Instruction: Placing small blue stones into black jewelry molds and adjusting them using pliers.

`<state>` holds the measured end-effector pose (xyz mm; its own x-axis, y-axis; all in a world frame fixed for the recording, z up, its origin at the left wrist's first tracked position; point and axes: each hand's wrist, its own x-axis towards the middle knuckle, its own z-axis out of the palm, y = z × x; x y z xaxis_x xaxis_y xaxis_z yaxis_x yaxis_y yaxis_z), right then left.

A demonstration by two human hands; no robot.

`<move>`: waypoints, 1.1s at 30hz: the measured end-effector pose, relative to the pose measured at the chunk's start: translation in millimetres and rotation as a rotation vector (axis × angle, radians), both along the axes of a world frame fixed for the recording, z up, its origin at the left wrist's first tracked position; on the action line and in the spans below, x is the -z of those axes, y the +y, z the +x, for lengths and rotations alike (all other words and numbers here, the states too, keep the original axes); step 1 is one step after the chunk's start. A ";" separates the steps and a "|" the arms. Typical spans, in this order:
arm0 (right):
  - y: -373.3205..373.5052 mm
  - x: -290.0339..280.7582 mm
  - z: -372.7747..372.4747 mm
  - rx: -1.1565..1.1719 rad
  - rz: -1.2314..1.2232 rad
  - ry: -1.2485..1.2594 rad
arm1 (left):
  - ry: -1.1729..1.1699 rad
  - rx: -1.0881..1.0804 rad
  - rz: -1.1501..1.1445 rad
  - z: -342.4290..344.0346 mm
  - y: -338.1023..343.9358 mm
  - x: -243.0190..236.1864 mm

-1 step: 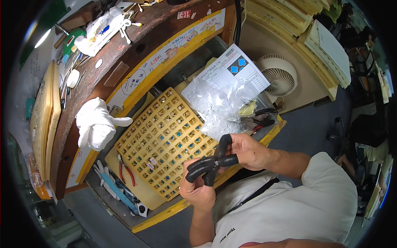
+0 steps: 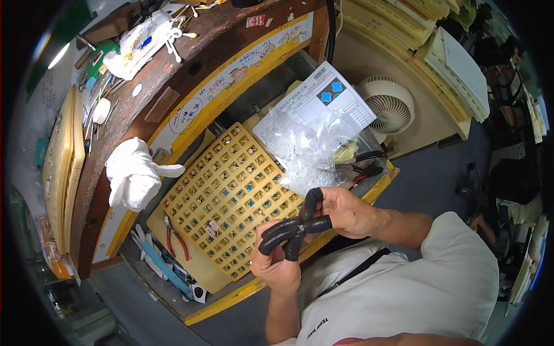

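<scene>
My left hand [image 2: 276, 256] and my right hand [image 2: 340, 212] meet over the drawer's lower right, both with black coverings on some fingers. Their fingertips press together on a tiny pale piece [image 2: 302, 228], too small to name. Beneath and left of them lies a yellow compartment tray [image 2: 179, 206] holding several small metal pieces, many with blue clover-like shapes. Just beyond my right hand are clear bags of small white packets [image 2: 307, 174] on a printed sheet [image 2: 352, 109], and dark-handled tools [image 2: 365, 170]. Red-handled pliers [image 2: 179, 245] lie along the tray's left side.
A worn wooden bench [image 2: 109, 144] with a white glove [image 2: 133, 173], small tools and a lamp [image 2: 60, 53] borders the left. The drawer's yellow edge [image 2: 222, 303] runs below. At right are a fan [image 2: 385, 106], stacked yellow trays [image 2: 438, 69] and dark chairs [image 2: 511, 184].
</scene>
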<state>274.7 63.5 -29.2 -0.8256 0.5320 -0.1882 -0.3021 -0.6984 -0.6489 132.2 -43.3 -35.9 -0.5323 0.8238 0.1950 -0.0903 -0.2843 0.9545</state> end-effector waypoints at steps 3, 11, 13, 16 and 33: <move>-2.0 -5.5 0.3 -0.004 0.030 -0.062 | -0.009 0.009 0.021 1.0 -0.6 -0.8; 38.2 -21.7 68.0 0.403 1.605 -0.979 | -0.434 0.019 0.039 -13.7 -9.4 -10.9; 45.5 -26.6 82.1 0.298 1.825 -1.176 | -0.414 0.073 0.065 -18.7 -9.6 -7.0; 47.5 -32.0 81.8 0.137 1.912 -1.211 | -0.421 0.042 0.020 -20.8 -11.3 -4.2; 61.2 -29.0 83.4 -0.025 1.637 -0.700 | -0.444 0.046 0.027 -27.3 -19.4 -4.2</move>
<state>358.0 124.7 -0.2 -0.8414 0.5083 0.1837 0.3082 0.7304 -0.6095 104.9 -62.7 -31.7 -0.5325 0.8461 -0.0222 -0.5024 -0.2949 0.8128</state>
